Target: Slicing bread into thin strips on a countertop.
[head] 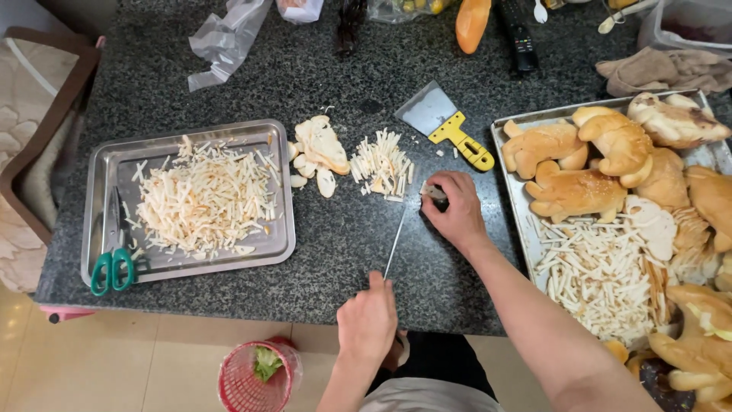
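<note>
While the right hand point(457, 216) is pinning a small piece of bread point(431, 191) to the dark speckled worktop point(335, 229), its fingers are curling closed over it. The left hand point(368, 320) is wrapping shut around the handle of a long thin knife point(395, 243), whose blade is running up to the bread piece.

Just beyond the blade, a small heap of cut strips point(381, 164) is lying beside a few pale slices point(319, 149). A yellow-handled scraper point(446, 126) is lying near the right hand.

Progress, judged from the spread: a good share looks done. The steel tray point(99, 164) at left is holding a large pile of strips plus green-handled scissors point(112, 267). The baking tray point(507, 164) at right is carrying more strips, yet many whole golden rolls point(576, 191) are waiting uncut, so plenty appears left. A red basket point(258, 378) is standing on the floor below.
</note>
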